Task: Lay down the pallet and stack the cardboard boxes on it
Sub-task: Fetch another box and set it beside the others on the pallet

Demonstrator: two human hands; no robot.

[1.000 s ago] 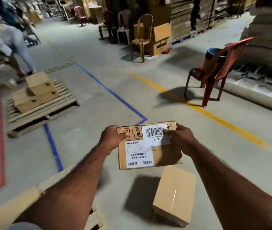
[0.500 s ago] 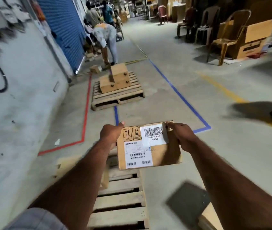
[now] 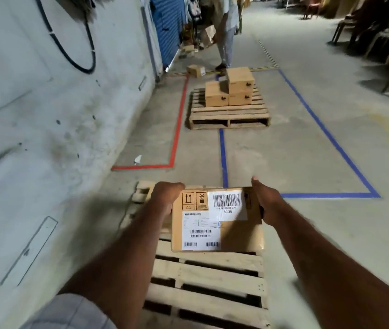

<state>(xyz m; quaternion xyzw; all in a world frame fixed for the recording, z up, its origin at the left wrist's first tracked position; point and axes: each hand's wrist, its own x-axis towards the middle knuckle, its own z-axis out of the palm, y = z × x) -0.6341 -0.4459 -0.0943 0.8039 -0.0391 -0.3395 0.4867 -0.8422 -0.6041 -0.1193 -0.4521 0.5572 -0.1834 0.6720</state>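
I hold a brown cardboard box (image 3: 231, 233) with white barcode labels in front of me, above a wooden pallet (image 3: 210, 281) that lies flat on the floor below. My left hand (image 3: 166, 195) grips the box's left edge. On the right edge, my right hand (image 3: 263, 198) grips it with the thumb up. No boxes show on the visible slats of this pallet; the box and my arms hide its far part.
A second pallet (image 3: 229, 115) farther ahead carries three stacked boxes (image 3: 234, 89). Behind it stands a person (image 3: 226, 32), and a small box (image 3: 196, 70) lies on the floor. The wall runs along the left. Red and blue floor tape marks bays. Chairs line the right.
The view has swung left, from the open floor with a red chair to the wall side. The near pallet has come in beneath the held box. Both hands keep their hold.
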